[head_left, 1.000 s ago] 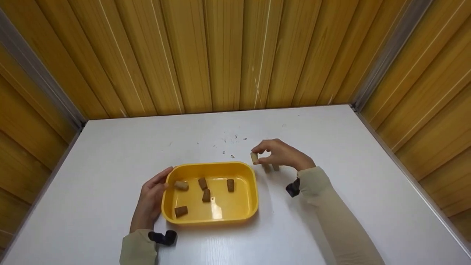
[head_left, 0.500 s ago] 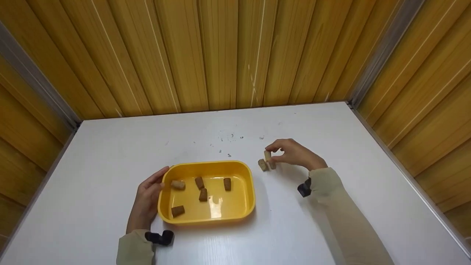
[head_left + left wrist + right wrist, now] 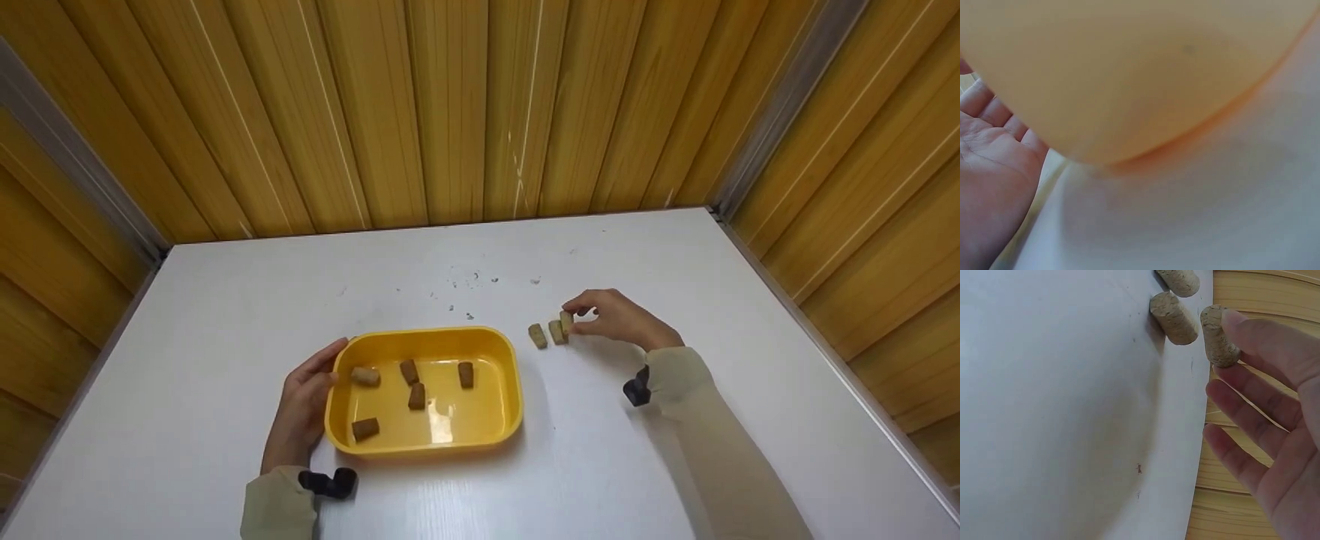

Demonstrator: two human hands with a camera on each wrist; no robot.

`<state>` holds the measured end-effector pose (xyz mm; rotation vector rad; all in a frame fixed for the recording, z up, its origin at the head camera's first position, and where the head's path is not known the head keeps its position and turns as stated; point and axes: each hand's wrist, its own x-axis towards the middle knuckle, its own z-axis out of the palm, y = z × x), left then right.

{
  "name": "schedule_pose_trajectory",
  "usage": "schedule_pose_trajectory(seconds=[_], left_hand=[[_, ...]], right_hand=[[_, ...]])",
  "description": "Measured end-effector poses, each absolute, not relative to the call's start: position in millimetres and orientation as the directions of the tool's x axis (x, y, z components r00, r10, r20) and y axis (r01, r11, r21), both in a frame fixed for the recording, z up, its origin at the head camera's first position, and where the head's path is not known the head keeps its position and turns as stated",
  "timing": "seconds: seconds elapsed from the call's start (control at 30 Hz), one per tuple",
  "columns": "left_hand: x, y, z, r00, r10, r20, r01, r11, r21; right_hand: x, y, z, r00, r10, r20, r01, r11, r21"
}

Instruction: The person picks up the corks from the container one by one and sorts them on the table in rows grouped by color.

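My right hand pinches a light cork between thumb and fingertips, just above the table. Beside it on the left, two more light corks, a nearer one and a farther one, sit on the table in a short row. My left hand holds the left side of a yellow plastic tray, thumb at the rim and fingers along the outer wall. Inside the tray lie a light cork and several brown corks, spread apart. The left wrist view mostly shows the tray's blurred outer wall.
The white table has dark specks and crumbs behind the tray. A yellow wood-patterned wall rises at the table's back edge, with similar side walls.
My right hand has moved right with the pinched cork, past the two corks on the table that it had partly covered. The left hand and tray stay about where they were.
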<state>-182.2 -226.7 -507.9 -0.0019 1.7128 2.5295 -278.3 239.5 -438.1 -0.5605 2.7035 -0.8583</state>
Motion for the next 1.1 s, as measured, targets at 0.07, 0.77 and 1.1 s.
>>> schedule_pose_trajectory(seconds=[0.07, 0.77, 1.1], left_hand=[[-182.2, -226.8, -507.5, -0.996, 0.076, -0.053, -0.078, -0.367, 0.927], [-182.6, -226.0, -508.6, -0.995, 0.096, -0.014, -0.052, -0.397, 0.916], [-182.5, -226.6, -509.5, -0.994, 0.107, -0.013, -0.055, -0.405, 0.913]], right_hand=[[-278.3, 241.8, -440.5, -0.902, -0.409, -0.139, -0.256, 0.765, -0.591], [-276.0, 249.6, -454.3, -0.905, -0.398, -0.149, -0.244, 0.774, -0.584], [-274.6, 249.6, -455.1, -0.909, -0.378, -0.173, -0.223, 0.794, -0.565]])
